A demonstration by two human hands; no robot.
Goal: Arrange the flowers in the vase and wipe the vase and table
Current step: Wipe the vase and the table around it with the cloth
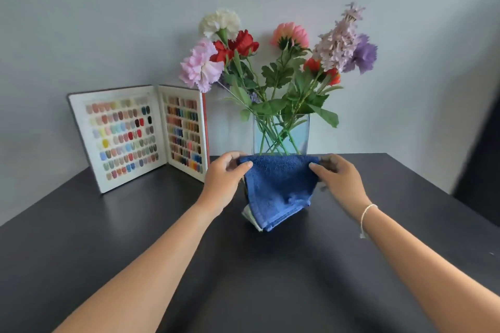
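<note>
Both hands, left [226,173] and right [338,174], pinch blue cloth [278,186] before vase [281,134].

no text, label, brand, number or sign can be read anywhere in this view. the open swatch book [139,136] standing against the wall carries only rows of small coloured chips on white pages, with no legible lettering beside them. the blue cloth [278,186] shows a pale tag at its lower corner, but nothing on it is legible.

Likely a nail salon: an open nail-colour swatch book [140,136] stands on a black table [81,224].
</note>
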